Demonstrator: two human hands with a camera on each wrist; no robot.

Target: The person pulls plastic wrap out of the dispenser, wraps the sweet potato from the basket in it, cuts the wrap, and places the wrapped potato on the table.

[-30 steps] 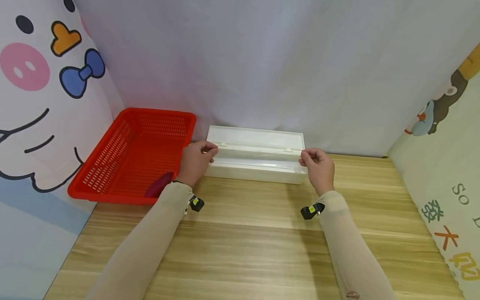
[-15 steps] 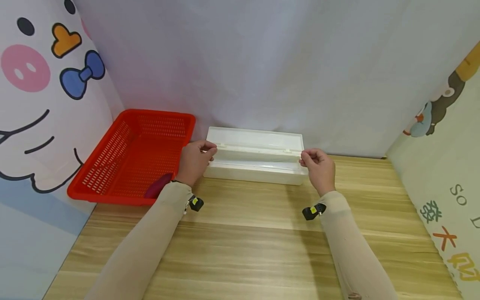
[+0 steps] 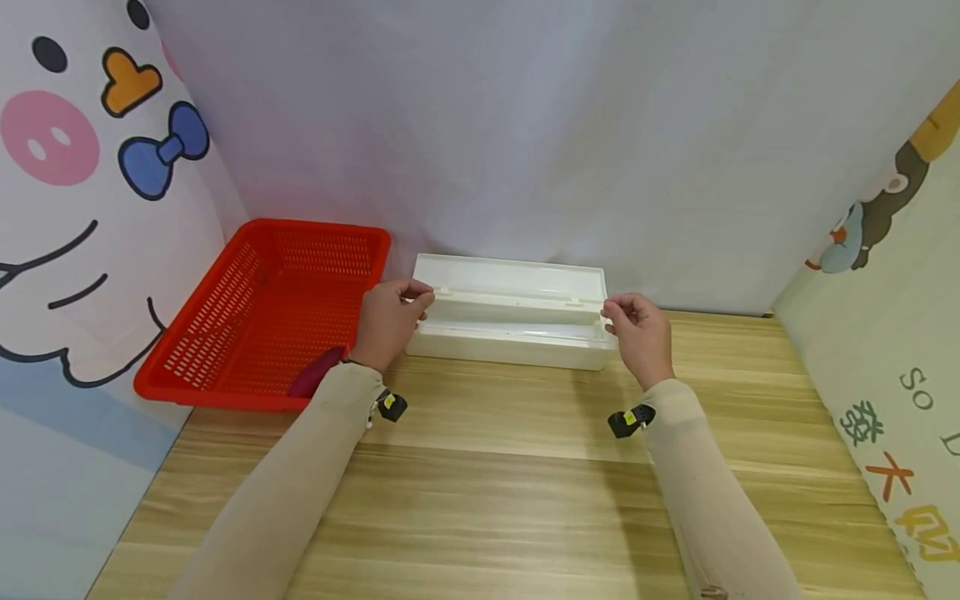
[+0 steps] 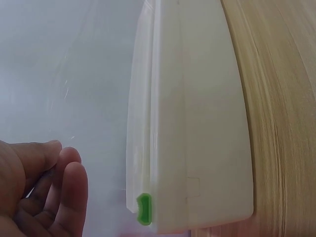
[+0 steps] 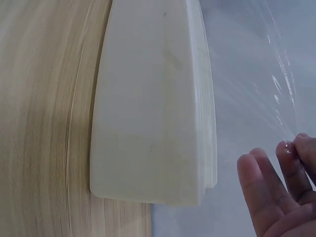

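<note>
A long white cling film box [image 3: 510,350] stands against the back wall, its lid [image 3: 510,271] tipped back. Clear cling film [image 5: 276,84] shows as glints and fine creases running to the fingertips in the right wrist view. At the box's left end, my left hand [image 3: 385,325] pinches the film between thumb and forefinger, the other fingers loosely bent. My right hand [image 3: 643,337] pinches it likewise at the right end. Both hands are above the box. A green slider [image 4: 144,209] sits at the box edge in the left wrist view. The film's own edges are hard to make out.
To the left stands a red plastic basket [image 3: 206,397] with slotted walls. A dark purple object [image 3: 315,372], partly hidden by the left forearm, lies in it. The wooden table [image 3: 487,500] stretches in front of the box; a pale curtain [image 3: 525,125] hangs behind.
The right hand has shifted very slightly to the right. Left hand, box and basket stay practically where they were, and both pinches are kept.
</note>
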